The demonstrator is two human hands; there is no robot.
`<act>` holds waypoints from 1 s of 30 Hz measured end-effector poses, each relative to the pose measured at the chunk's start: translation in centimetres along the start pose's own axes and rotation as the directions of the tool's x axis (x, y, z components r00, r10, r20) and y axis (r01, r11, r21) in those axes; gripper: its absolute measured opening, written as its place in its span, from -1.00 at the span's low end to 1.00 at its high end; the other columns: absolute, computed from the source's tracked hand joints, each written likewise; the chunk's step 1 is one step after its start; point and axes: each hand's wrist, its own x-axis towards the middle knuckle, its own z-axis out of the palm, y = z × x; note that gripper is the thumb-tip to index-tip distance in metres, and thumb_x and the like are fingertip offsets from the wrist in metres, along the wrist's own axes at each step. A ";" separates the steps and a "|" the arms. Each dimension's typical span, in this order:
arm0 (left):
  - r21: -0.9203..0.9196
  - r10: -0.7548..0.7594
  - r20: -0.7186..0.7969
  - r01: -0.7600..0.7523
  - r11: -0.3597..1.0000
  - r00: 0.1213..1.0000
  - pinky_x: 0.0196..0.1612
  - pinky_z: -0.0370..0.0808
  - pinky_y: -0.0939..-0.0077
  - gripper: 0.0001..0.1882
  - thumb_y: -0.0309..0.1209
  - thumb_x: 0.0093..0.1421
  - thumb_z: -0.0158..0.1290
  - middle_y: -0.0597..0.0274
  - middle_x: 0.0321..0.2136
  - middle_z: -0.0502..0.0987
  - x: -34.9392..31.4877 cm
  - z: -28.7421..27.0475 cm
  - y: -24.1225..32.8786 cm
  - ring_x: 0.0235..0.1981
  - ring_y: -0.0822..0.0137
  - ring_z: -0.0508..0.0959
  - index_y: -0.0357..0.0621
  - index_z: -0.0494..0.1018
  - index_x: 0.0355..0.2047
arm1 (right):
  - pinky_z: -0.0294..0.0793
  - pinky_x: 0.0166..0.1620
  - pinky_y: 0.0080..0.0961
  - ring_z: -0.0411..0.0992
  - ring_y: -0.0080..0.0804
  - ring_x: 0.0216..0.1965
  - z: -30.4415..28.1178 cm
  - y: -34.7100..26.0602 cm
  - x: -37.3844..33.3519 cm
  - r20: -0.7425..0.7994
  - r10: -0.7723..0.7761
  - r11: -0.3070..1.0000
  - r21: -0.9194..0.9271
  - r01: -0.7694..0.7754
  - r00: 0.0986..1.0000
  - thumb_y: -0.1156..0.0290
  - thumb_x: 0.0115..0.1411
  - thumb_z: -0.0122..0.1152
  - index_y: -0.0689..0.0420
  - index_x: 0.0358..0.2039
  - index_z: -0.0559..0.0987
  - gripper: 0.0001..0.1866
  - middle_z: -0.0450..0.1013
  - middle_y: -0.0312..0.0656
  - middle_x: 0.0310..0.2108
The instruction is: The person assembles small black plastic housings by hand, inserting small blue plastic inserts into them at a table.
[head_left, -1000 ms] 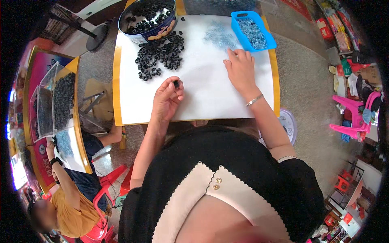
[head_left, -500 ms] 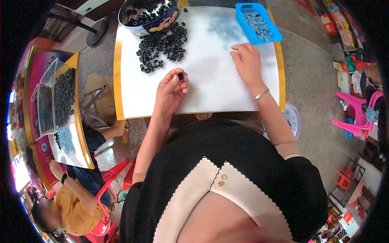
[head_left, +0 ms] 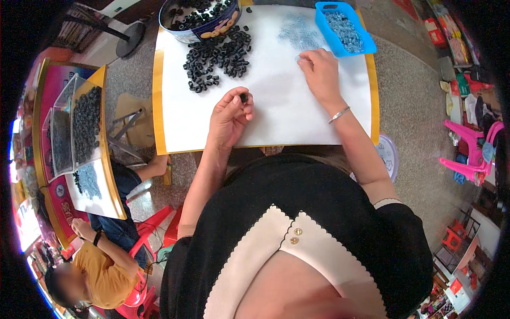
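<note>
My left hand (head_left: 229, 118) is closed around a small black cylindrical part (head_left: 244, 98), held between thumb and fingers above the white tabletop (head_left: 276, 119). One end of the part faces up. My right hand (head_left: 322, 75) is at the near edge of a scatter of tiny clear pieces (head_left: 298, 33), thumb and forefinger pinched together. Whatever lies between those fingertips is too small to make out. Left of the scatter is a loose heap of similar black parts (head_left: 220, 57). A blue plastic basket (head_left: 367, 44) holding more clear pieces stands beyond my right hand.
A round tin (head_left: 197, 35) with black parts stands at the far left of the table, behind the heap. On my left, a person (head_left: 106, 271) sits at another table with clear bins (head_left: 68, 133) of dark parts. Pink stools (head_left: 470, 146) stand at the right.
My right hand has moved left and slightly away from me, to the edge of the clear pieces. My left hand still holds the black part. The other person's hand has drawn back from their table.
</note>
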 end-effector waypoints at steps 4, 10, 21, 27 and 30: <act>-0.043 0.000 -0.009 0.000 0.999 1.000 -0.40 0.43 0.62 -0.75 -0.39 0.20 0.00 0.17 -0.37 0.44 0.0 0.0 0.0 -0.44 0.46 0.41 -0.24 0.39 -0.14 | 0.34 -0.28 -0.41 0.37 -0.29 -0.40 0.1 -0.6 0.6 0.074 -0.003 0.999 0.046 0.000 0.997 0.47 -0.01 0.19 0.18 -0.44 0.53 -0.90 0.42 -0.19 -0.48; -0.052 -0.007 -0.004 0.006 0.999 1.000 -0.40 0.43 0.63 -0.76 -0.39 0.20 0.00 0.18 -0.37 0.44 0.1 0.1 0.0 -0.45 0.46 0.41 -0.24 0.40 -0.15 | 0.39 -0.25 -0.58 0.41 -0.48 -0.36 -0.8 -1.6 -0.3 0.263 0.239 0.907 0.283 -0.312 0.935 0.52 0.00 0.17 0.21 -0.36 0.50 -0.85 0.44 -0.22 -0.42; -0.084 -0.006 0.016 0.007 0.996 1.000 -0.42 0.45 0.62 -0.75 -0.41 0.20 0.00 0.16 -0.38 0.46 0.2 0.1 -0.1 -0.45 0.45 0.42 -0.27 0.40 -0.14 | 0.38 -0.27 -0.66 0.39 -0.57 -0.38 -2.5 -2.0 -1.1 0.329 0.338 0.776 0.433 -0.459 0.881 0.50 0.03 0.18 0.20 -0.33 0.53 -0.84 0.47 -0.25 -0.43; -0.020 -0.004 -0.018 0.004 1.000 1.000 -0.40 0.41 0.62 -0.75 -0.41 0.19 0.00 0.17 -0.37 0.45 0.1 0.2 0.1 -0.46 0.46 0.40 -0.27 0.39 -0.15 | 0.30 -0.23 -0.75 0.32 -0.70 -0.36 -4.2 -4.8 -0.4 0.456 0.313 0.577 0.605 -0.548 0.833 0.51 0.10 0.14 0.22 -0.31 0.54 -0.87 0.43 -0.40 -0.42; -0.027 -0.009 -0.033 0.008 1.000 0.999 -0.39 0.39 0.61 -0.73 -0.40 0.19 0.02 0.18 -0.37 0.45 -0.1 0.1 0.2 -0.45 0.46 0.40 -0.29 0.39 -0.15 | 0.32 -0.25 -0.73 0.31 -0.68 -0.39 -4.5 -6.4 -0.1 0.498 0.298 0.516 0.634 -0.576 0.814 0.49 0.07 0.16 0.22 -0.32 0.56 -0.86 0.44 -0.38 -0.44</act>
